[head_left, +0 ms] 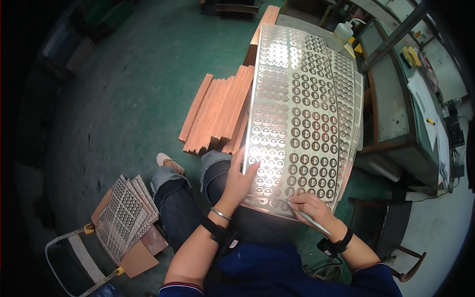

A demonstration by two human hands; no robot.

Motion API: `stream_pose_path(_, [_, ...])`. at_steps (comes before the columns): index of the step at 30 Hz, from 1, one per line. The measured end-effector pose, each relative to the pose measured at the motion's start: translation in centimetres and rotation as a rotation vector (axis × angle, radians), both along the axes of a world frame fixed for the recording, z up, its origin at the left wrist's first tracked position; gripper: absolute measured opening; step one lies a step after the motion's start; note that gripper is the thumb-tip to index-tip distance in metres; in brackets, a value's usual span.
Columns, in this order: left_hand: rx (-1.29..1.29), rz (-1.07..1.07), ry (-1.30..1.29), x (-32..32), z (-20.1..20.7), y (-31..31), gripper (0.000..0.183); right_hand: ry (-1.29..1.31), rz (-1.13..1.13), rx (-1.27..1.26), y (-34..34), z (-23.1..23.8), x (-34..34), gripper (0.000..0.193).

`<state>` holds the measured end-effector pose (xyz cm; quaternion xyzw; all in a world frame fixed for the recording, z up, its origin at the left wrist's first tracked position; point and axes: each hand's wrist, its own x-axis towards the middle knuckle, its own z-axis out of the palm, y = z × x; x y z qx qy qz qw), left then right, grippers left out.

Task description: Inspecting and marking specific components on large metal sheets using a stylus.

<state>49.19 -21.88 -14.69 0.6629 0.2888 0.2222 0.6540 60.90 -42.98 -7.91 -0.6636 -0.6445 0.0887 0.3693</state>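
A large shiny metal sheet [302,153] covered with rows of round printed marks lies in front of me, its near edge over my lap. My left hand [241,179] grips its left edge near the close corner, thumb on top and the other fingers mostly hidden. My right hand [315,209] is closed around a slim pale pen-like tool [315,224]. The tool's tip meets the sheet by its near edge, among the lowest marks. More patterned sheets [349,84] lie beneath, showing along the right side.
Stacked copper-coloured strips [217,109] stand left of the sheet. A folding trolley [84,257] at lower left carries more patterned plates [121,213]. A squeeze bottle [342,33] stands at the far end. To the right are a cabinet [391,104] and a dark chair [393,222].
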Motion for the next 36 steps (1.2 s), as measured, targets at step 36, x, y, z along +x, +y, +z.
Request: stream_pose_path(36, [-0.147,0.002,-0.053,0.1,1.1,-0.3,0.049,0.362,-0.107,-0.173,1.0,1.1,0.4,0.015])
